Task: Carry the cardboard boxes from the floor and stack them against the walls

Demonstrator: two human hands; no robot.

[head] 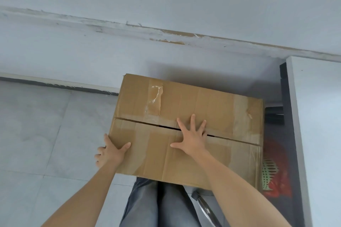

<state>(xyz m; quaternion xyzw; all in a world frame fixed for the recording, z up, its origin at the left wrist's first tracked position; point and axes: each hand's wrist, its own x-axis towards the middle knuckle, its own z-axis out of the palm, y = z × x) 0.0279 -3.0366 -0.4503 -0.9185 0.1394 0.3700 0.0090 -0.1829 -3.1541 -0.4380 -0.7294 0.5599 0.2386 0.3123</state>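
Cardboard box [184,101] closed (flap seam gaping, contents hidden); left hand [110,153] grips corner, right hand [191,137] flat on top.

1 cardboard box [203,101], 2 hands (L [110,153], R [191,138]).

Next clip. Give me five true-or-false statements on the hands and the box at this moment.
1. The right hand lies flat, fingers spread, on top of the cardboard box. True.
2. The left hand hangs free of the box. False: it grips the box's left edge, thumb on top.
3. The top flaps are sealed tight. False: a dark gap shows along the seam.
4. A white table stands to the right of the box. True.
5. A second box lies on this one. False: only the right hand rests on it.
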